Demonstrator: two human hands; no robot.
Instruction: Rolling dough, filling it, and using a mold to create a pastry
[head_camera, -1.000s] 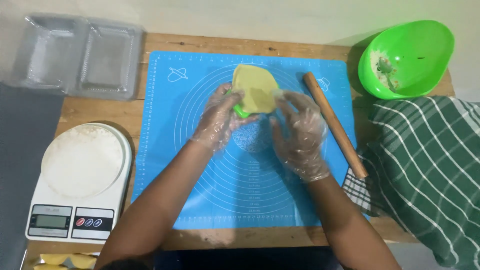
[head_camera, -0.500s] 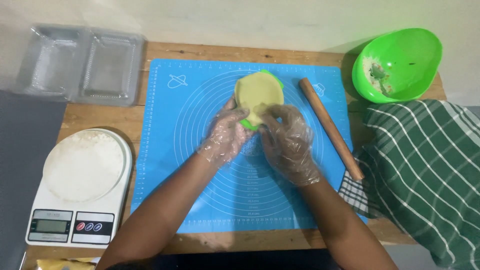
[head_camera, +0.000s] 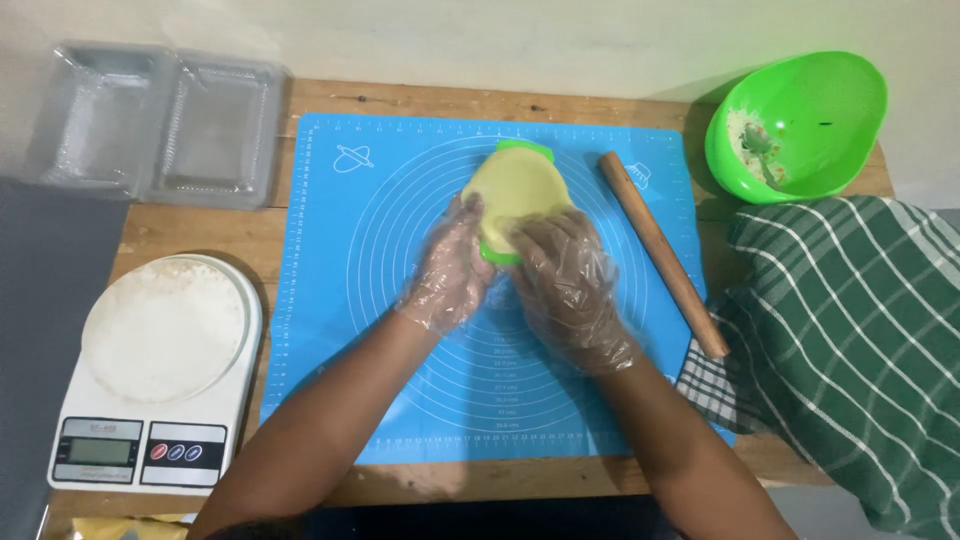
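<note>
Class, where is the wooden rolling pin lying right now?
The wooden rolling pin lies diagonally on the blue mat's right side, between the right hand and the green bowl.

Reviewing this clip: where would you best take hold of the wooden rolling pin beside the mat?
Probably the rolling pin at its bare middle, coming from above with fingers across its width. It lies flat and diagonal on the blue mat, clear of both gloved hands, its lower end close to the green striped cloth.

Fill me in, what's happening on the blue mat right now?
A person in clear plastic gloves has both hands on a green mould covered by a pale yellow dough sheet, in the middle of the blue mat. The left hand steadies its near-left edge; the right hand presses at its near side. A wooden rolling pin lies untouched to the right, with a green bowl beyond it.
</note>
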